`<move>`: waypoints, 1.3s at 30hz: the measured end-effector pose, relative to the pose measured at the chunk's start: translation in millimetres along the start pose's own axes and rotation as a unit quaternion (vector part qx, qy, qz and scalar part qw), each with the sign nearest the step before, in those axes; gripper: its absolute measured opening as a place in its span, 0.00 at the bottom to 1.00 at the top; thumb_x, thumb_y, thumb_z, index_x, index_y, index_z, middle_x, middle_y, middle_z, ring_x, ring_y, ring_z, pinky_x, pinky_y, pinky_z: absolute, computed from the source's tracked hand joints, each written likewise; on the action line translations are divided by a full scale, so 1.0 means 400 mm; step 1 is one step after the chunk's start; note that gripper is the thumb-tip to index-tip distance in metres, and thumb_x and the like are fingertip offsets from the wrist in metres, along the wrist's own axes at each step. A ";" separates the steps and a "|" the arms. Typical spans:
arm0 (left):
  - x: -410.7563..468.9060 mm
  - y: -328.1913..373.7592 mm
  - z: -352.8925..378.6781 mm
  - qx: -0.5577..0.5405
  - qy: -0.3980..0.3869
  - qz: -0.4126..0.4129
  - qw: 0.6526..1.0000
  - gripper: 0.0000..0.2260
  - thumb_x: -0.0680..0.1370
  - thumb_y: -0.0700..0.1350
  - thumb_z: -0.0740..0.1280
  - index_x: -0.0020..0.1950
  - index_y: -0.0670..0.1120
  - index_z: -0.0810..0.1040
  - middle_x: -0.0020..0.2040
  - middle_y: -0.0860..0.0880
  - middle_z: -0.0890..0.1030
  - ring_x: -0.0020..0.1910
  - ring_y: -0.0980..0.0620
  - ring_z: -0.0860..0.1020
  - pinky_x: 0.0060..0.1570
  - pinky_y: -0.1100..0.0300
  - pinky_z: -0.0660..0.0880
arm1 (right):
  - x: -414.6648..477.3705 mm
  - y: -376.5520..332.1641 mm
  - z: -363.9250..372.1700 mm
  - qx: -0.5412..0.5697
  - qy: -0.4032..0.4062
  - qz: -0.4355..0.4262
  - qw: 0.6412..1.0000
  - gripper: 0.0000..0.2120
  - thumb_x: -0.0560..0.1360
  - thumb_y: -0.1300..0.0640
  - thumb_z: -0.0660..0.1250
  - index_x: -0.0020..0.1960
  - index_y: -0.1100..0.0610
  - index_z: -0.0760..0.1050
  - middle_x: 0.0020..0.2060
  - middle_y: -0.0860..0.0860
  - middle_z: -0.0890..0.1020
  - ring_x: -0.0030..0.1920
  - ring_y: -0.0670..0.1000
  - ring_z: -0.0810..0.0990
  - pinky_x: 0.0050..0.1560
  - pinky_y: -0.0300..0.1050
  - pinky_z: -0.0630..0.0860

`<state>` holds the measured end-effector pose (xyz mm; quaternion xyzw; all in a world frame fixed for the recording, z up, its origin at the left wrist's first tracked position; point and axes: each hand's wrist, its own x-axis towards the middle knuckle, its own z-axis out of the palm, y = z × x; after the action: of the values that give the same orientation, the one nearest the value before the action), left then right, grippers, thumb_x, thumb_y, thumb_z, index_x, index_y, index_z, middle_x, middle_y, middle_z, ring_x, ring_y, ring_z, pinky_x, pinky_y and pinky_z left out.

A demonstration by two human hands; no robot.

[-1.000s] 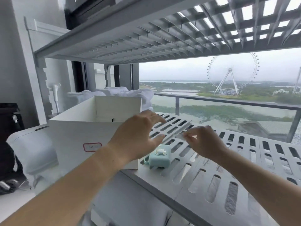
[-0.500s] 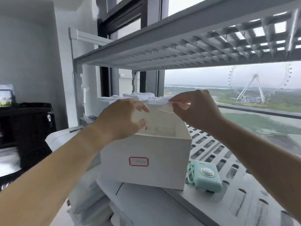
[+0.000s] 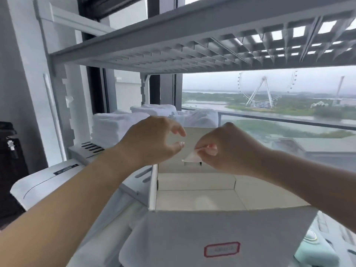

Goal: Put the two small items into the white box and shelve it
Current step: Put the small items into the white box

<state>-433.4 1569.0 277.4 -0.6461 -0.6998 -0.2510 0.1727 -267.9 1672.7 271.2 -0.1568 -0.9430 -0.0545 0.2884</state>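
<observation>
The box sits open on the shelf, apparently empty. Above it the right hand pinches a small clear packet, poised to drop it in. The left hand hovers beside, released. The mint gadget waits right of the box.

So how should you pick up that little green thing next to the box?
Probably from above, pinching the two long sides of the mint-green gadget. It lies flat on the slotted shelf right of the white box, round button up, so its top is open.
</observation>
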 end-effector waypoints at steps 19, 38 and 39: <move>0.054 -0.030 0.114 -0.002 -0.209 0.039 0.977 0.10 0.71 0.53 0.68 0.51 0.61 0.75 0.51 0.60 0.76 0.47 0.61 0.70 0.50 0.60 0.71 | -0.019 0.005 0.064 -0.112 -0.236 0.037 0.965 0.09 0.74 0.57 0.59 0.45 0.54 0.79 0.41 0.51 0.82 0.42 0.57 0.78 0.42 0.43 0.76; 0.046 -0.039 0.130 -0.014 -0.205 0.051 0.977 0.09 0.71 0.53 0.67 0.50 0.61 0.76 0.48 0.62 0.76 0.47 0.63 0.70 0.46 0.62 0.71 | -0.018 0.037 0.117 -0.170 -0.463 0.083 0.866 0.14 0.73 0.61 0.64 0.58 0.62 0.77 0.53 0.58 0.81 0.54 0.58 0.79 0.49 0.45 0.77; 0.046 -0.038 0.131 -0.013 -0.205 0.054 0.977 0.08 0.72 0.53 0.67 0.50 0.61 0.76 0.48 0.61 0.76 0.47 0.62 0.70 0.48 0.61 0.71 | -0.015 0.039 0.115 -0.150 -0.444 0.087 0.879 0.14 0.72 0.60 0.65 0.57 0.62 0.77 0.53 0.58 0.81 0.54 0.58 0.79 0.50 0.47 0.78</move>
<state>-445.9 1613.6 243.3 -0.7228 -0.6811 -0.1129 0.0308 -282.1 1694.8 230.0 -0.2876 -0.9351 -0.0949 -0.1839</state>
